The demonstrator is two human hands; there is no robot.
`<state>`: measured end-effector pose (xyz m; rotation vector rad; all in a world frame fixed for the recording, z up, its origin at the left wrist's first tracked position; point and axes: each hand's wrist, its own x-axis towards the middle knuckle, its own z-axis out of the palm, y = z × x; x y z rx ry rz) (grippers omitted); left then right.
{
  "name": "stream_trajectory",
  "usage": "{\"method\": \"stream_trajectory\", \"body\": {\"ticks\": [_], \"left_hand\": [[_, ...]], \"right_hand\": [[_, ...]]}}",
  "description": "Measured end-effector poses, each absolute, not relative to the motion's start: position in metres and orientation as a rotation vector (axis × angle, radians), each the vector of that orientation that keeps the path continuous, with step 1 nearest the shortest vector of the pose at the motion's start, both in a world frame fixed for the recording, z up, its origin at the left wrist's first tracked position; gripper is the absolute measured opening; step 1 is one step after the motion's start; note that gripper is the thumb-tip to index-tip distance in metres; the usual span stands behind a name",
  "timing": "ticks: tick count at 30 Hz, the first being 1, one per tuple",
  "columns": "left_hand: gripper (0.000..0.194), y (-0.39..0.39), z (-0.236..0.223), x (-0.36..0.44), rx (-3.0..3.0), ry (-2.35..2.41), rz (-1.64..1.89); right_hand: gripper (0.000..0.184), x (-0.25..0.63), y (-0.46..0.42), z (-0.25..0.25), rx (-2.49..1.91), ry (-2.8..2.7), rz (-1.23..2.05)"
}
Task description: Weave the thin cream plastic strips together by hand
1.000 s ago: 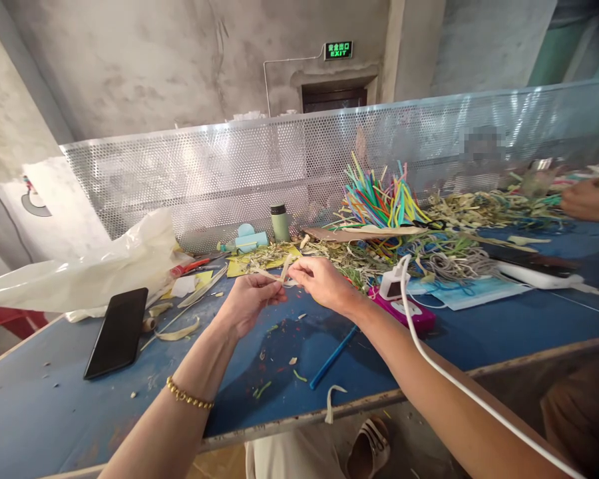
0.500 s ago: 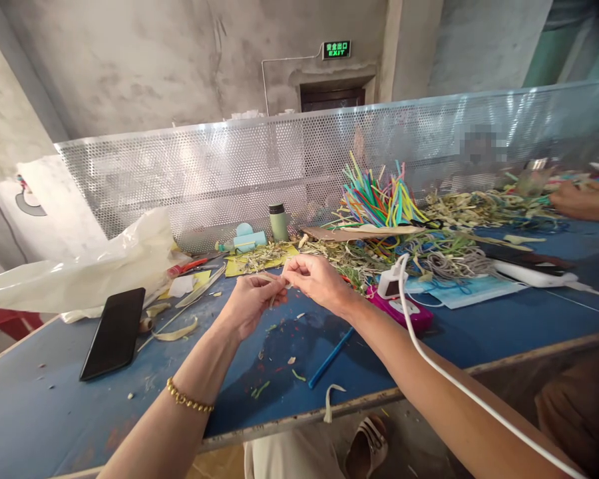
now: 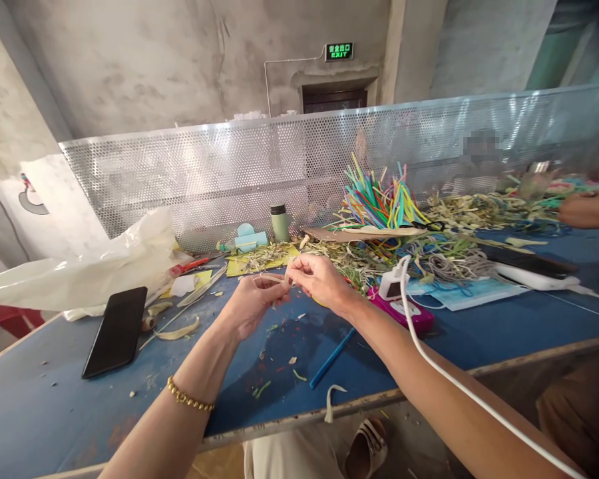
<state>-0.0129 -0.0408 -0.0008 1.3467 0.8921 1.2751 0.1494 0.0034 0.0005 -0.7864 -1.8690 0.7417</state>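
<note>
My left hand [image 3: 256, 301] and my right hand [image 3: 317, 278] meet above the blue table [image 3: 259, 399], fingertips close together. Between them runs a thin pale strip [image 3: 274, 277], apparently dried plant husk; its exact kind is hard to make out. Both hands pinch it, the left with thumb and fingers, the right at the strip's right end. Beyond my hands lie dried plant scraps [image 3: 262, 256] on yellow paper. Below them on the table rests a blue stick [image 3: 331, 358]. A curled pale husk strip [image 3: 331, 400] hangs at the front edge.
A black phone [image 3: 114, 332] and a plastic bag [image 3: 90, 269] lie left. Behind stand a green bottle [image 3: 279, 223] and colourful pipe cleaners [image 3: 379, 199]. A pink device [image 3: 404, 313] and white cable [image 3: 444, 376] are near my right arm. At far right is another person's hand [image 3: 589, 209].
My fingers have shifted slightly on the pale strip, and the left fingers look a little more spread. At far right, the other person's hand has moved a little right.
</note>
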Motion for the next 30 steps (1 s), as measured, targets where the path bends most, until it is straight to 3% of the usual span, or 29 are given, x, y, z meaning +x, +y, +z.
{"method": "stream_trajectory", "body": {"ticks": [6, 12, 16, 21, 30], "left_hand": [[0.018, -0.0376, 0.0002, -0.017, 1.319, 0.941, 1.344], [0.012, -0.0396, -0.0004, -0.0156, 1.549, 1.069, 1.24], [0.011, -0.0399, -0.0019, -0.0149, 1.566, 1.057, 1.159], [0.028, -0.0388, -0.0047, -0.0157, 1.483, 0.949, 1.168], [0.027, -0.0387, -0.0077, -0.0142, 1.481, 0.977, 1.153]], "right_hand": [[0.022, 0.1526, 0.0081, 0.0006, -0.814, -1.831, 0.801], [0.016, 0.157, 0.0065, 0.0088, -0.78, -1.966, 0.424], [0.011, 0.1546, 0.0055, 0.0064, -0.712, -2.034, 0.636], [0.017, 0.1534, 0.0079, 0.0025, -0.632, -1.889, 0.928], [0.014, 0.1504, 0.0069, 0.0025, -0.679, -1.821, 1.024]]}}
